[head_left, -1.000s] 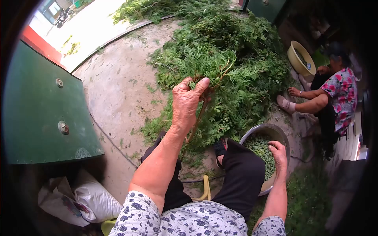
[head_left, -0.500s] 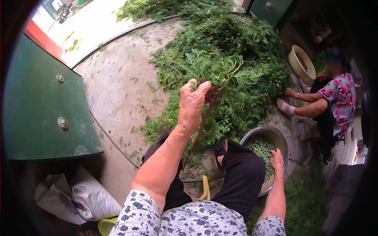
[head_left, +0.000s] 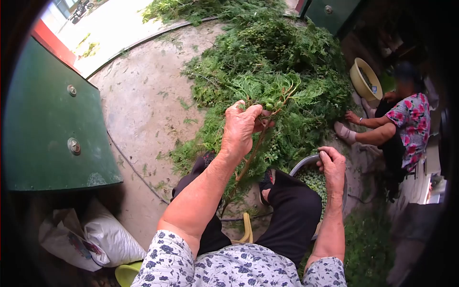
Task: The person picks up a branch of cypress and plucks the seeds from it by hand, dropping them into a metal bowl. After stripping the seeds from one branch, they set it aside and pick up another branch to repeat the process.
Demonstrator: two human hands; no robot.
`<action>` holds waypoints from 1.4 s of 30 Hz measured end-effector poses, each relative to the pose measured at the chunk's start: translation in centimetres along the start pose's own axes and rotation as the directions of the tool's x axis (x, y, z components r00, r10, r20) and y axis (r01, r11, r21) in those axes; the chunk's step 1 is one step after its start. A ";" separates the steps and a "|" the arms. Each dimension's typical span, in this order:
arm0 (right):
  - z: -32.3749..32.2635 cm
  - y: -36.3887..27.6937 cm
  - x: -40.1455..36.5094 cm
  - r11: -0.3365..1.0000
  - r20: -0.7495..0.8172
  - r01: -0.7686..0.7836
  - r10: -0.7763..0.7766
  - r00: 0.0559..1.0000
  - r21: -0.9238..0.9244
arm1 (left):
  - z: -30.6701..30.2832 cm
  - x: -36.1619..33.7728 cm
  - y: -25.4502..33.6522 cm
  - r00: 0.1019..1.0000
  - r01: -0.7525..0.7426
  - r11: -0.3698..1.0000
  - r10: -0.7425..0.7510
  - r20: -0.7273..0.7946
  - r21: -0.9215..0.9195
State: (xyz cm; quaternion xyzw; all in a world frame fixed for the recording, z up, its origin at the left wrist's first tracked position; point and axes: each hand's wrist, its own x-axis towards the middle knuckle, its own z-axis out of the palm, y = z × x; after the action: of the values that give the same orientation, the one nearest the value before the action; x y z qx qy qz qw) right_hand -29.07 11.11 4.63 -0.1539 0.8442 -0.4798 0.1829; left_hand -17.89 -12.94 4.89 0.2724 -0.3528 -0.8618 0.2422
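My left hand (head_left: 242, 125) is closed round a leafy green branch (head_left: 260, 141) whose brown stem hangs down toward my knees. Small green cones show beside its fingertips. My right hand (head_left: 332, 165) is raised over the far rim of a metal basin (head_left: 305, 161), its fingers curled together; whether anything small is between them cannot be made out. Many small green cones (head_left: 313, 182) lie in the basin, beside my right knee. Behind the held branch rises a large heap of green branches (head_left: 272, 52).
At the right a person (head_left: 410, 119) sits low beside a yellow basin (head_left: 366, 79). Green door panels (head_left: 52, 124) stand at the left, above white sacks (head_left: 112, 234). A dark cable (head_left: 136, 172) crosses the floor. A yellow-green tub (head_left: 125, 273) shows at the lower left.
My right hand has risen from the cones in the basin, moving up toward the branch, and its fingers have curled in. My left hand with the branch has shifted slightly right.
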 end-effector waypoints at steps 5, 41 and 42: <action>5.8 -7.9 1.5 0.968 -0.033 0.129 -0.124 0.992 0.215 | 0.6 -0.1 -0.6 0.999 -0.042 0.995 0.039 0.037 0.095; 8.3 -7.8 3.8 0.925 -0.181 0.380 -0.377 0.909 -0.017 | 0.7 -0.5 -1.0 0.985 0.087 0.995 -0.094 0.145 0.053; 8.2 -8.0 3.2 0.923 -0.177 0.383 -0.380 0.908 -0.018 | 0.9 -0.5 -1.1 0.993 0.014 0.998 -0.021 0.120 0.058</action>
State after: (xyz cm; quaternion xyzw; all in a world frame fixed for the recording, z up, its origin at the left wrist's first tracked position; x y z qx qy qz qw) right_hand -27.53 -0.45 7.20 -0.2710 0.8064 -0.5254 0.0111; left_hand -18.31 -11.51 4.76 0.2299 -0.3889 -0.8682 0.2052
